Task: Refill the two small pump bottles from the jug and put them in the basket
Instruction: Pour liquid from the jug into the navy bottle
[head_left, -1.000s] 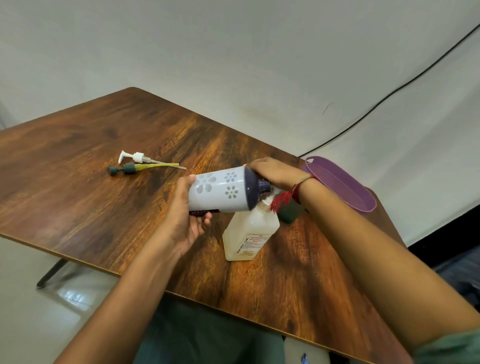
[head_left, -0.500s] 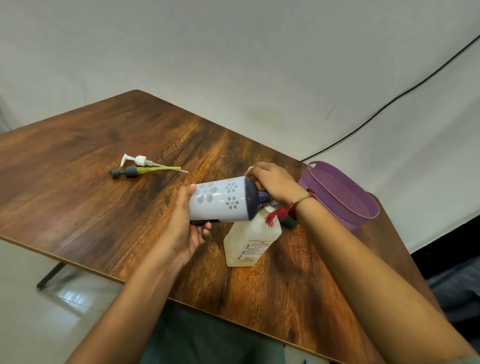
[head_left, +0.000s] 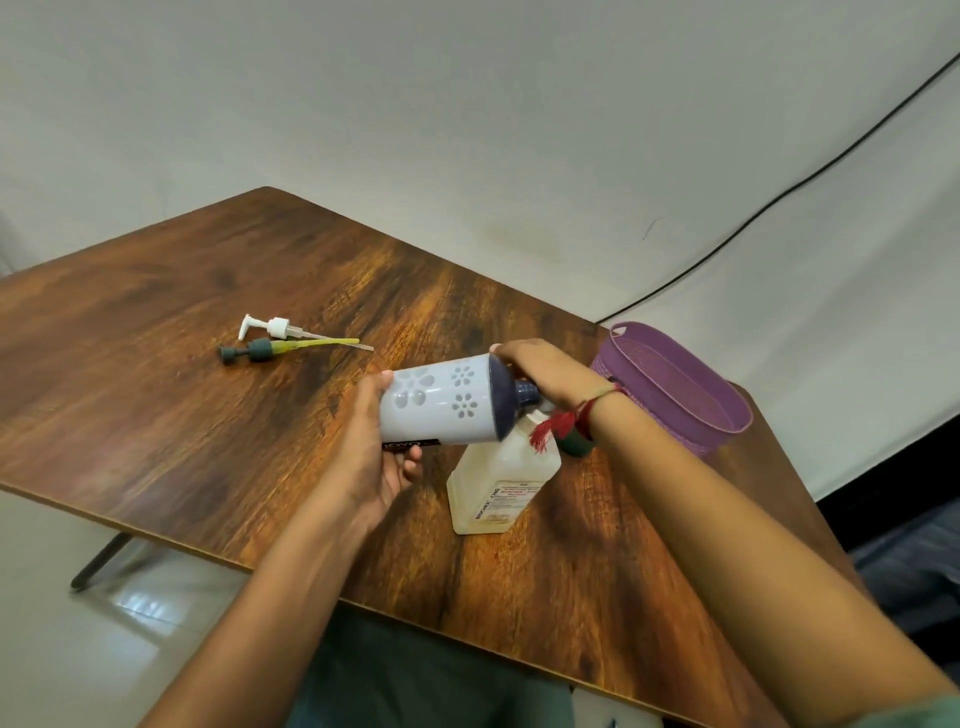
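Fingers (head_left: 400, 462) of left hand (head_left: 374, 447) are gripping jug (head_left: 441, 405) tipped sideways; right hand (head_left: 545, 374) is clasping its neck, prob. guiding pour into clear bottle (head_left: 498, 483) on tabletop (head_left: 208, 415).

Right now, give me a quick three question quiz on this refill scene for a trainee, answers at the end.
1. True or false: the white flowered bottle is held tilted on its side above the table.
2. Which hand cups the bottle's base? A) left hand B) right hand
3. Fill in: the two pump heads, white pump and dark pump, lie on the ____, not in the purple basket.

Key
1. True; its neck points towards the translucent jug.
2. A; the right hand is at the neck.
3. table.
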